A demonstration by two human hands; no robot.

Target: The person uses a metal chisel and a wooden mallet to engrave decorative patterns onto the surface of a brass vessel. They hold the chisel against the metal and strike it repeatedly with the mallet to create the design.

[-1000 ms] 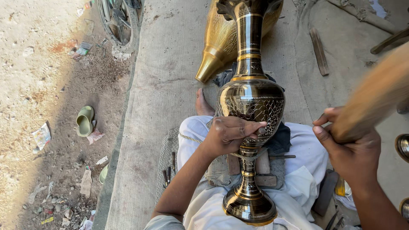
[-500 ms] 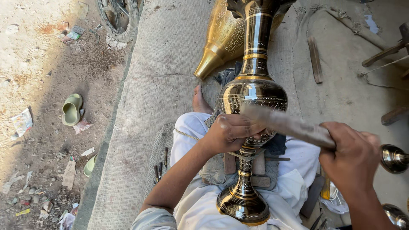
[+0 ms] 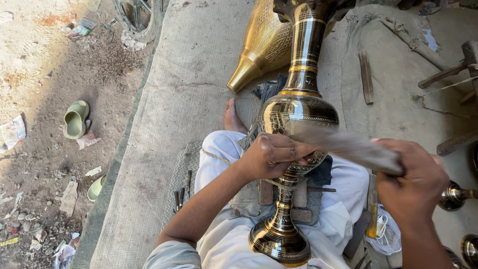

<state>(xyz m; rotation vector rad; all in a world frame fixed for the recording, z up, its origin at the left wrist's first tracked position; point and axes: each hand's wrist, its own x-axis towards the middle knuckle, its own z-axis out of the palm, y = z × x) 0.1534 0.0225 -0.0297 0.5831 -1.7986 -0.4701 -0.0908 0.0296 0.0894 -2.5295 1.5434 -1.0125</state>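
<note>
A tall brass vase is laid across the lap, its round foot nearest the body and its long neck pointing away. The surface is polished to a bright shine and is covered with dark engraved bands on the neck, a patterned belt round the bulbous belly, and rings on the stem and foot. The left hand is pressed against the lower belly, its fingers curled together over the metal, with the stem just below it. The right hand is closed in a fist round a wooden mallet, seen blurred, whose far end lies over the belly just beside the left hand. Beyond the left hand a second golden vessel lies on the grey mat. Small chisels are seen on the mat, left of the left forearm.
</note>
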